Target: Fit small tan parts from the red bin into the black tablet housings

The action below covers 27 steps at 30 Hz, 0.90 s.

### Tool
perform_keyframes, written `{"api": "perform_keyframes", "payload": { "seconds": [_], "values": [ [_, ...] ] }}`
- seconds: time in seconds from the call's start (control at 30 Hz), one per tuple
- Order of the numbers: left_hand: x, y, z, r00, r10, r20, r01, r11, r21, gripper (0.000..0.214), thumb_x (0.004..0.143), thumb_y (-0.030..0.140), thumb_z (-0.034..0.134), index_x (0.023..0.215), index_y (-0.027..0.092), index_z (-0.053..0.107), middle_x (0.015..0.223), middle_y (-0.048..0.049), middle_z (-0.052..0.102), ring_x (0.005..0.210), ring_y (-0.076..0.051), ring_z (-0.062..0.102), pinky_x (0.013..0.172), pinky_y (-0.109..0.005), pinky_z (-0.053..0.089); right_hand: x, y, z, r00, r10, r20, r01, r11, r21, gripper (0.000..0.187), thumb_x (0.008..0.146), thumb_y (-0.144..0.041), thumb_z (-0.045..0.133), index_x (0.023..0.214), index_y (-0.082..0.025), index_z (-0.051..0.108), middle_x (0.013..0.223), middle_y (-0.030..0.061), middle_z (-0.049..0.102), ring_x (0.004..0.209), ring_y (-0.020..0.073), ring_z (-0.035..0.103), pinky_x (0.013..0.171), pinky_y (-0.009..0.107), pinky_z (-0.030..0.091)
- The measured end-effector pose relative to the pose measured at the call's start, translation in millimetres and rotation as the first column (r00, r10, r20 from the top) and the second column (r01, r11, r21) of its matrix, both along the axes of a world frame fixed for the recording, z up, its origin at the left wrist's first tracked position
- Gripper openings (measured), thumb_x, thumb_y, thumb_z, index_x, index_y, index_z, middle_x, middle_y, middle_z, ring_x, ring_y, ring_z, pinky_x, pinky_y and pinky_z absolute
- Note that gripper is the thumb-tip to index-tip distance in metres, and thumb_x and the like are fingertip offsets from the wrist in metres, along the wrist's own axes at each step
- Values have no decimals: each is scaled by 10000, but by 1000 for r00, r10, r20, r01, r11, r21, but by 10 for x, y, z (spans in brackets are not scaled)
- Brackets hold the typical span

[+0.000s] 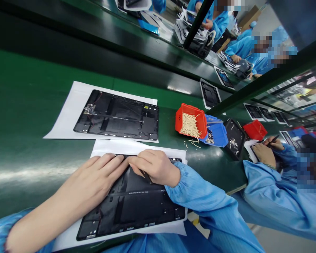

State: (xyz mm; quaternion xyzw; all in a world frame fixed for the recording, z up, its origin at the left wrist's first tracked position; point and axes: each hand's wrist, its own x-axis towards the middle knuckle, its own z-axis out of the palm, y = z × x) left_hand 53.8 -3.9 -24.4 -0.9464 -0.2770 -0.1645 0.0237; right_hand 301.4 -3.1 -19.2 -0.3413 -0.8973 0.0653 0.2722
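A black tablet housing lies on white sheets in front of me, its inner side up. Across its left part rests my left hand, fingers stretched out flat and tips at the housing's far edge. My right hand is closed around slim black tweezers, their rear end showing below the fingers. Its fingertips meet the left index finger at the far edge. The working tip and whatever it touches are hidden by my fingers. Beyond lies a second tablet housing, with a small circuit board at its left end.
A red bin of short pale strips stands right of the far housing, some strips spilled beside it. Adjoining it are a blue bin and a black tray with small parts. A co-worker's hands work at the right. A green post slants overhead.
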Motion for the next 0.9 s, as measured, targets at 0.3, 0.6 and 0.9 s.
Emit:
{"api": "perform_keyframes", "payload": {
  "seconds": [0.3,0.6,0.9],
  "values": [
    [-34,5,-58,998,32,-59,-36,997,-75,553,1008,85,372,1500,125,621,1163,-131,753,1064,-322,641,877,-454,461,41,39,85,852,-372,-367,218,892,-396,259,1029,-310,647,804,-216,731,791,37,774,711,167,725,721,282,589],
    [-54,-26,-45,984,56,-167,-72,993,-93,554,1052,60,338,1561,136,543,1241,-114,741,1126,-318,648,935,-471,506,77,30,23,858,-392,-332,175,831,-529,246,1002,-365,684,834,-212,781,857,46,824,779,185,769,779,285,614],
    [-50,7,-13,995,28,-99,-35,997,-70,567,1024,56,340,1535,118,578,1199,-122,746,1065,-322,663,893,-461,517,98,53,-44,828,-383,-410,80,804,-590,211,1011,-336,678,943,-189,814,975,61,851,883,191,801,827,286,632]
  ]
}}
